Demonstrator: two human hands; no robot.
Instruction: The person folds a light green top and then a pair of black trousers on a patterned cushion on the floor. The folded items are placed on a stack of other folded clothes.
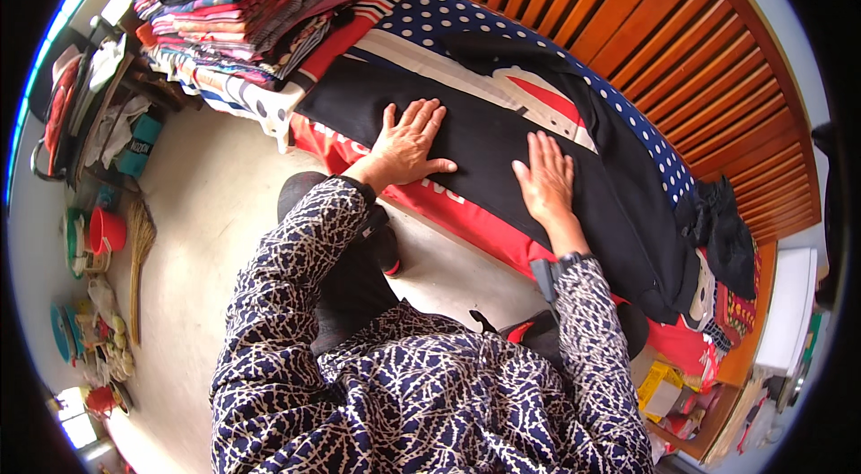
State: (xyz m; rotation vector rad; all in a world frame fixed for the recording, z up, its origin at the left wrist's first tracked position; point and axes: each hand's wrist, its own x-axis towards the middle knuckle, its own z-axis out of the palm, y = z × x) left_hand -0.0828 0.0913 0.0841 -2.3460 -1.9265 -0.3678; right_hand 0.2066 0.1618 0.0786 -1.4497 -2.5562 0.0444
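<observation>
A pair of black trousers [484,138] lies stretched out on a bench or bed covered with patterned cloths, one leg laid flat and the other spread behind it at the right. My left hand [410,146] rests palm down on the flat leg, thumb out and fingers slightly apart. Further right, my right hand [548,181] presses flat on the same black fabric, its fingers pointing away from me. Neither hand grips anything. Under the trousers show a red cloth [471,222] with white lettering, a striped cloth and a blue cloth with white dots [437,13].
A tall stack of folded clothes [249,16] stands at the back left. Behind the covers rises a slatted wooden backrest [605,23]. Crumpled black cloth [726,238] lies at the right end. On the left floor are a straw broom [139,252] and a red bucket [107,230].
</observation>
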